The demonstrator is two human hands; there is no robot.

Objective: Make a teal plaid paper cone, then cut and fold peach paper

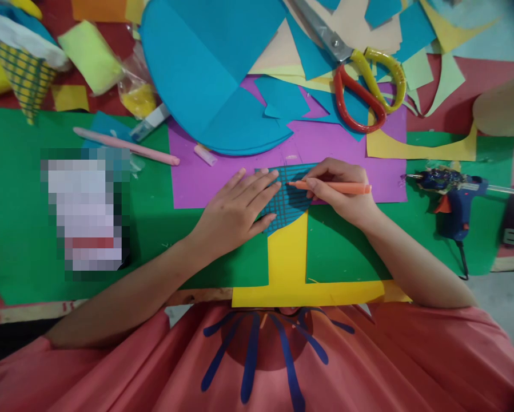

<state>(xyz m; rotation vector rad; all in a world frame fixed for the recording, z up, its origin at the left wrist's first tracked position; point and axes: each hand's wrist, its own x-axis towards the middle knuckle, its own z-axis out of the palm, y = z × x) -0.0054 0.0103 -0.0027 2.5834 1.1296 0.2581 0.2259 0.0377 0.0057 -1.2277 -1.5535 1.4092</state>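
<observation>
Blue paper wedge [290,207] lies partly on the purple sheet [192,183], mid-tabletop [338,246]. Left hand [238,209] spread flat on wedge; right hand [343,173] pinching an orange marker [354,187], tip at the paper. Dark grid lines [284,194] already cover much of it, so likely well along; crossing lines on wedge's right maybe pending. Part under fingers [263,183] hidden, can't tell.

One head cam, worn by me, facing forward and steeply down. Near view: my shirt [269,352] along the bottom edge, left hand [239,206] and right hand [346,191] mid-frame, table [158,223] around them.
</observation>
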